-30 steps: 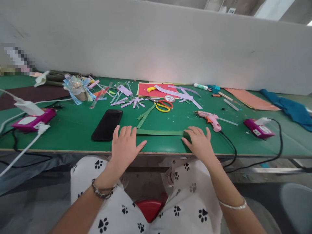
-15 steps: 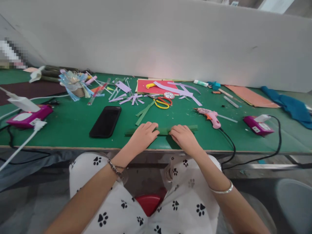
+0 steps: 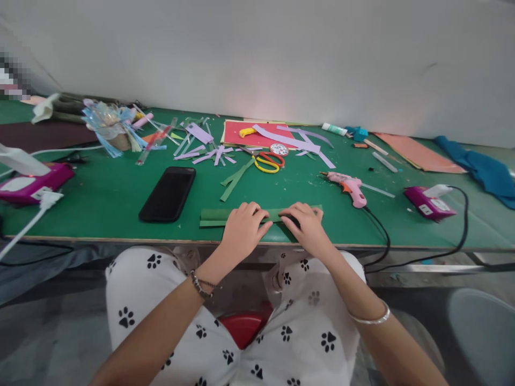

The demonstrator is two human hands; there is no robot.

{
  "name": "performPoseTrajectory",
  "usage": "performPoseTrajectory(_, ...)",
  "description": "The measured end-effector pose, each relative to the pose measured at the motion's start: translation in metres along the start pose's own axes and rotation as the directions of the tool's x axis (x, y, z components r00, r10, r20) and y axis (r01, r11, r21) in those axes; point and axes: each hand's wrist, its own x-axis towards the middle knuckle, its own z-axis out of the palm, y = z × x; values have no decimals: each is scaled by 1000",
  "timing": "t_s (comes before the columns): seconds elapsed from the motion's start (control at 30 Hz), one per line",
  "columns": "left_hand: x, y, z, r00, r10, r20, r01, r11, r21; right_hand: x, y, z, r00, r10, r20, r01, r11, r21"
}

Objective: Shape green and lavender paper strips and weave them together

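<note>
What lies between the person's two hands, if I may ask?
In the head view, a stretch of green paper lies between the left hand and the right hand.

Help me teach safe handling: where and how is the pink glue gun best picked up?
Probably by the handle of the pink glue gun, coming from the near right: the handle slants toward that side, while the nozzle points left, away from it. The black cord leaves the handle's base.

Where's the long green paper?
In the head view, the long green paper lies under the left hand and right hand, near the table edge, right of the black phone.
</note>
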Motion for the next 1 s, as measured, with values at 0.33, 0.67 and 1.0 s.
performPoseTrajectory(0.33,6,2,-4,992,-95,78,99,994,-46,0,0,3,999,43,-14,-43,999,12)
performPoseTrajectory(0.67,5,-4,-6,981,-142,132,137,989,47,3,2,10,990,97,-103,-108,988,-106)
performPoseTrajectory(1.0,-14,-38,-20,979,-169,116,168,986,15,-5,21,8,969,185,-163,-207,970,-128)
